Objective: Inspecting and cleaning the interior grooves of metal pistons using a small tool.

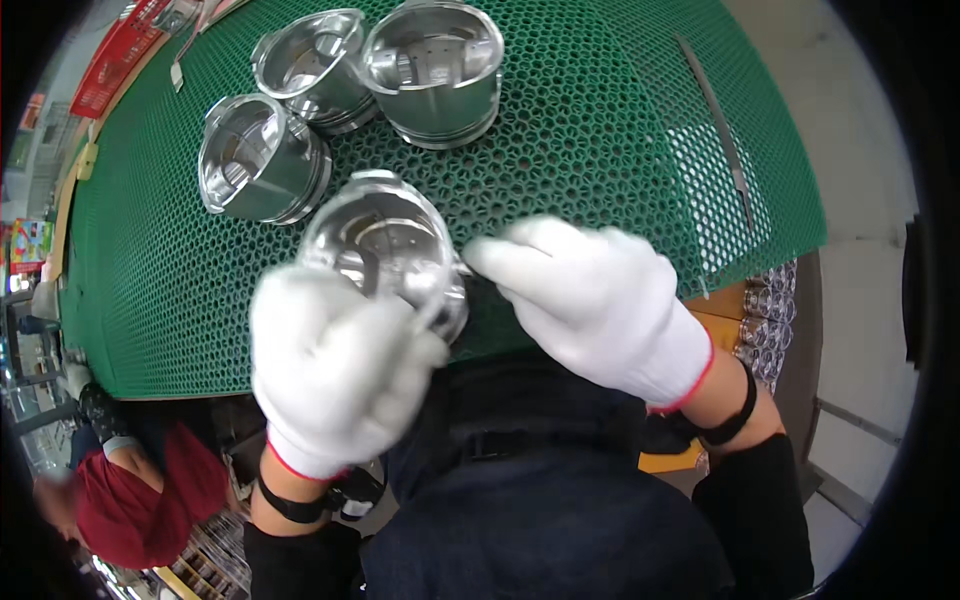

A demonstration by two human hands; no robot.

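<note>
A shiny metal engine piston point(385, 240) lies close to me on the green mesh mat, its hollow skirt end facing up. My left hand point(330, 360), in a white knit glove with a red cuff, is closed in front of this piston and covers its near left side. Blur hides whether its fingers grip the rim or a small item. Beside the piston's right edge, my right hand point(590, 300), gloved alike, has its fingers pressed together in a pinch. A small shiny bit shows near its fingertips, too small to name.
Behind stand three more pistons: one at left point(265, 160), one at the back point(315, 70) and one to its right point(435, 75). A long thin metal strip point(715, 115) lies on the mat point(580, 130) at right. A red basket point(115, 60) sits far left. A person in red point(150, 500) works lower left.
</note>
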